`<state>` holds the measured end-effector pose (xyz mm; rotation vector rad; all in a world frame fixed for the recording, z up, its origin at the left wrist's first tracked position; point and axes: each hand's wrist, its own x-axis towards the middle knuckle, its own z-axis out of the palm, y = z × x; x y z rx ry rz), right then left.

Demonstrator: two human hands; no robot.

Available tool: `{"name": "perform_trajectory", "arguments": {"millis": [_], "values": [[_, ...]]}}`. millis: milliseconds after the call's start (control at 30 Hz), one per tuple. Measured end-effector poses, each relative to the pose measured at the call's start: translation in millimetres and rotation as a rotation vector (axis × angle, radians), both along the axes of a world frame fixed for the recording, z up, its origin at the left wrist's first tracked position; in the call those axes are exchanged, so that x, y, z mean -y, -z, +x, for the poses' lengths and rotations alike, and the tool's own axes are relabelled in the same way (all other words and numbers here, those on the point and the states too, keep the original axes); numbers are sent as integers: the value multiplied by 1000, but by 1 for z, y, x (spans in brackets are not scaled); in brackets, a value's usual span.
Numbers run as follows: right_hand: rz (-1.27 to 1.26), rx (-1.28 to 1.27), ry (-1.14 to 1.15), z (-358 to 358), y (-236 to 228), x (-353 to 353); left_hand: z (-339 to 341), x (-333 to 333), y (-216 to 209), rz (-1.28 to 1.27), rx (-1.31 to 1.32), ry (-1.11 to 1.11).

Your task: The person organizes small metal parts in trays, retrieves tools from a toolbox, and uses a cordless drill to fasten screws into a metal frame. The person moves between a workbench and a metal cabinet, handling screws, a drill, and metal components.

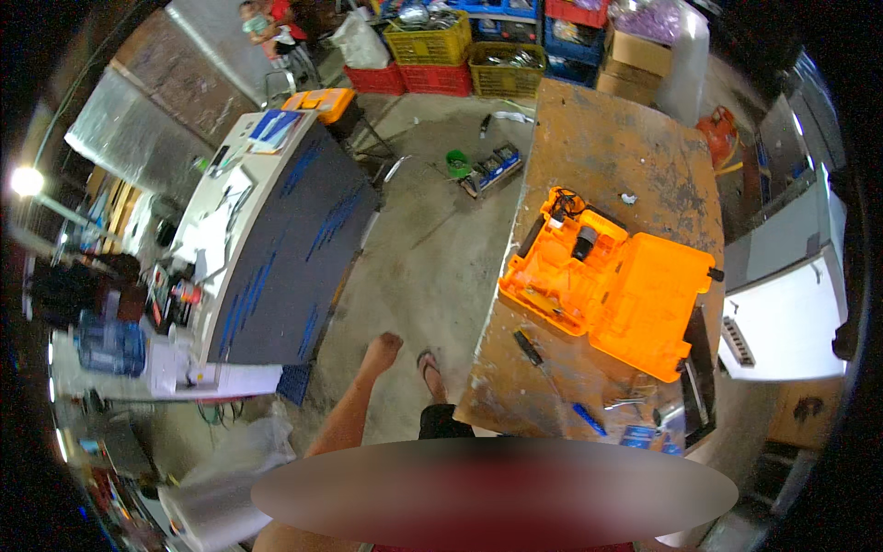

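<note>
1. Workshop floor (395, 258), grey concrete, stretches ahead of the left hand toward yellow, red and blue crates (428, 41) at the far side.
2. Left hand (384, 354) hangs over that floor, apart from both the desk (276, 267) on its left and the brown table (635, 156) on its right. Its fingers look loosely closed, with nothing visible in them.
3. Right hand is out of view; whether it is open, closed or gripping something cannot be told.
4. Orange case (648, 299) lies open on the table, well to the right of the left hand and a little farther forward. Its lid is laid back to the right; a dark tool part (583, 244) and a black cord (566, 204) sit in the other half.
5. Also right of the left hand, on the table's nearer end, are a black-handled tool (527, 348) and a blue-handled tool (589, 419).
6. One sandalled foot (430, 368) shows just right of the left hand.
7. Judging from this, the step in hand is a pause or a walk beside the table, with no visible handling. Touching the case would call for a rightward reach.
</note>
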<state>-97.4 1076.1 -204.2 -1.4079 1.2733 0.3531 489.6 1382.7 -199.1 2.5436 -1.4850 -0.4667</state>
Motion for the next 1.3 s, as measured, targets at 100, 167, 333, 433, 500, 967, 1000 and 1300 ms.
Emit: {"name": "perform_trajectory", "arguments": {"millis": [100, 167, 333, 433, 500, 967, 1000, 1300], "values": [[-30, -103, 152, 23, -5, -48, 152, 81, 65, 16, -218, -266], [-37, -202, 260, 42, -10, -87, 246, 141, 93, 56, -2, -214], [32, -411, 460, 97, -43, -189, 428, 281, 106, -23, 12, -311], [61, -486, 507, 138, -56, -218, 489, 338, 97, 7, 0, -321], [70, -512, 538, 166, -57, -227, 509, 362, 94, 73, 117, -235], [61, -515, 650, 237, -66, -262, 458, 327, 160, 77, -55, -38], [56, -503, 664, 234, -66, -271, 434, 319, 155, 108, -109, -12], [52, -461, 897, 154, -70, -435, 238, 199, 141, 217, -182, 36]]}}
